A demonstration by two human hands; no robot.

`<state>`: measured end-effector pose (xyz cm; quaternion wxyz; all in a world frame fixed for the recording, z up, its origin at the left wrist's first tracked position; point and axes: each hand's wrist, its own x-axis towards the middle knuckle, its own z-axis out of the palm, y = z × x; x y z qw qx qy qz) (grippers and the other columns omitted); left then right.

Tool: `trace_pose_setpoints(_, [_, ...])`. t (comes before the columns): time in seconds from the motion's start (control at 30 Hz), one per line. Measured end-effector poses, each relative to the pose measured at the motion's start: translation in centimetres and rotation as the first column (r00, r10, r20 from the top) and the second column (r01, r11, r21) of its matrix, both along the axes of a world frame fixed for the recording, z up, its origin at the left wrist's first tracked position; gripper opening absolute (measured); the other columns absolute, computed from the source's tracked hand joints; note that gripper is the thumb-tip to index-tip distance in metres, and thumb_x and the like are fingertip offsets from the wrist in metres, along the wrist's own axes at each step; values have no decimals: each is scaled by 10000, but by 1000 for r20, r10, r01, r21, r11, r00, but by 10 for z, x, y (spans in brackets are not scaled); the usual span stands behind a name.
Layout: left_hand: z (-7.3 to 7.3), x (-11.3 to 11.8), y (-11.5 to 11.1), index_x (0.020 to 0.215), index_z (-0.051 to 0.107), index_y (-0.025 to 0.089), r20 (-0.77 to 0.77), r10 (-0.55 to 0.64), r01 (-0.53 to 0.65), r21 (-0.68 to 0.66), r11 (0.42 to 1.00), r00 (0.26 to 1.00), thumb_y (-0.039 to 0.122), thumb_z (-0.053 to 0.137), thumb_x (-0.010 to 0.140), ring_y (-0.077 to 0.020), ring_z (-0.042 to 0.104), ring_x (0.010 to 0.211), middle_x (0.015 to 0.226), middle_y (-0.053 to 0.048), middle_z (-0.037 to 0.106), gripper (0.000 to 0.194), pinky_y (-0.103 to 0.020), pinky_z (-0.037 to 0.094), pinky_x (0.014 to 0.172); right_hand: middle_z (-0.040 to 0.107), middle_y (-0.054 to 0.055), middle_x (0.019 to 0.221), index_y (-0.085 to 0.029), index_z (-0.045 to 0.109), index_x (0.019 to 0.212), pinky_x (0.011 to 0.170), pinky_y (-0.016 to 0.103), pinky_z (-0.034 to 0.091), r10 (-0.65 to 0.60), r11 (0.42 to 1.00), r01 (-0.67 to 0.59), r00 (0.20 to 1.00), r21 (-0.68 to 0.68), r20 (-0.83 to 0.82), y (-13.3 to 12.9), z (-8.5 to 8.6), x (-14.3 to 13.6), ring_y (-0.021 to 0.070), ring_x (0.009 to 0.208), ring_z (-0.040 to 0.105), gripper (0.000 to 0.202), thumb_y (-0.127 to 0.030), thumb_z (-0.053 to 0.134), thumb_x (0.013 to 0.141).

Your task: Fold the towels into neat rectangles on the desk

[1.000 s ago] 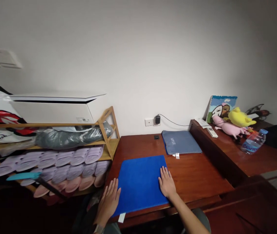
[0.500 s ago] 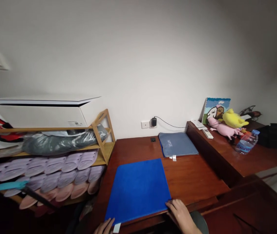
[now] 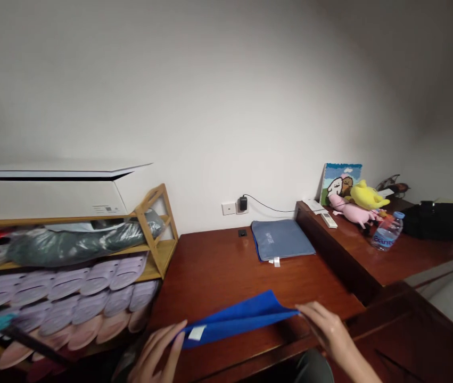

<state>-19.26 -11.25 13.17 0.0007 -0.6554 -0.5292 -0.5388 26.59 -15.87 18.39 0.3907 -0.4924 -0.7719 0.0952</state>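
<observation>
A blue cloth (image 3: 238,319) is lifted at its near edge above the front of the brown desk (image 3: 206,266), its far part sloping down behind. My left hand (image 3: 160,348) pinches its left corner, beside a white tag (image 3: 197,333). At the right corner, my right hand (image 3: 326,324) grips the cloth between thumb and fingers. Farther back on the desk, a folded grey-blue cloth (image 3: 284,240) with blue edges and small white tags lies flat.
On the left, a wooden rack (image 3: 156,255) holds slippers and a white box (image 3: 50,197). A raised desk section at right carries a water bottle (image 3: 388,232), plush toys (image 3: 354,210), a white remote (image 3: 329,220) and a picture. A charger (image 3: 243,202) hangs from the wall socket.
The blue cloth lay flat on the desk; its near edge is now raised and held at both corners. Both hands have moved up with it. The view has shifted slightly.
</observation>
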Motion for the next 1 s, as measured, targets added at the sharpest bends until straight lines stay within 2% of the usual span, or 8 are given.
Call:
trace_pose_setpoints(0.1, [62,36,15,1165,825,381,107,-69,70,-2,998,992,506,663,968,-267,810,1016,1123,19,858,284,-448,683,1010,785,66,1046,-346,736,1407,744,238,650,-55,995,58,997,80,-49,0,50,31,181,810,783,356,-384,538,1114])
trace_pose_setpoints(0.2, [95,62,42,1078,842,314,171,-170,182,-55,982,971,575,717,941,-249,820,990,1073,-7,871,320,-383,686,968,780,76,1054,-332,769,1326,745,260,655,-114,990,119,991,69,-72,5,83,59,190,796,771,309,-426,581,1099])
trace_pose_setpoints(0.3, [103,87,84,994,861,285,247,-327,373,-169,913,912,636,769,878,-255,834,950,1018,-28,886,381,-365,701,895,792,84,1029,-300,806,1157,703,293,658,-141,990,140,985,-17,-101,28,93,86,206,735,766,319,-527,597,1077])
trace_pose_setpoints(0.43, [106,124,155,982,872,233,336,-462,554,-274,786,821,666,804,807,-287,839,964,1033,-85,888,472,-398,705,873,811,78,971,-252,804,1055,667,308,647,-162,977,143,980,-159,-113,91,89,120,191,623,737,453,-652,594,1025])
trace_pose_setpoints(0.57, [127,161,227,967,861,200,251,-453,506,-220,834,855,689,768,820,-270,822,880,982,-106,884,520,-400,687,825,827,87,977,-218,793,1057,715,335,643,-232,963,216,969,-158,-89,173,98,147,213,687,759,510,-673,573,990])
trace_pose_setpoints(0.73, [160,201,302,1102,816,196,206,-415,443,-118,889,886,627,661,948,-246,802,942,1069,-102,868,484,-374,647,874,822,131,1076,-191,784,1060,937,431,619,-368,921,375,926,104,-81,263,132,174,269,949,771,407,-532,569,1012])
trace_pose_setpoints(0.87, [149,224,332,1164,772,219,135,-391,405,-99,909,910,531,581,1030,-234,789,1006,1123,-91,847,390,-354,613,917,799,172,1172,-160,775,1125,1003,451,594,-429,880,433,901,194,-64,304,123,193,280,1047,745,377,-442,545,1028])
trace_pose_setpoints(1.0, [91,243,329,1163,753,248,34,-383,383,-164,909,923,455,546,1058,-232,782,985,1117,-78,839,311,-355,602,902,778,174,1280,-135,743,1254,1101,431,539,-531,847,531,841,35,102,315,62,199,275,1207,713,385,-318,476,1046])
